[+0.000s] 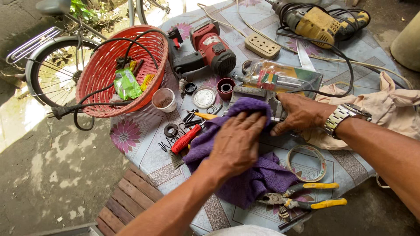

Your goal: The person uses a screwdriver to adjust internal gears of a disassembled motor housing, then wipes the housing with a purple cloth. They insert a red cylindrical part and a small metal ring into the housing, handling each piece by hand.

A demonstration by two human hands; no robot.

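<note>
Pliers [302, 202] with yellow grips lie nearest, at the table [144, 144] edge, just beside a purple cloth [253, 175] that spills toward them. A tape ring [306, 163] sits just to their far side.

Now the hands. Left hand [236, 142] is flat on the cloth, fingers together, pressing down, palm bearing on the fold. Right hand [299, 113], a steel watch [345, 114] on its wrist, pins the far end of something under the cloth, fingers closed over it; only a thin metal tip shows, so what it is I cannot tell. The cloth looks soft and light, easy to bunch, likely to slide on the glossy table cover unless pressed; best gripped by a bunched handful, not an edge. The piece beneath seems stiff and flat, held best at its ends.

Left of the cloth, a red-handled screwdriver [187, 138] lies among springs, a black ring and small black bits. A beige rag [389, 109] lies under the right forearm.

Farther on, containers: a small clear cup [165, 99] with something brownish at the bottom, a round tin lid [204, 97], a dark red cup [225, 88] with a ring inside. A clear packet [280, 78] holds small tools. The red basket [122, 70] carries a green packet, a yellow scrap and a looped black cord, its plug hanging off the table.

At the back, a red power tool [205, 48], a beige socket block [261, 46] and a yellow drill [317, 24] wrapped in cable. Beyond the table, a bicycle [52, 61].
</note>
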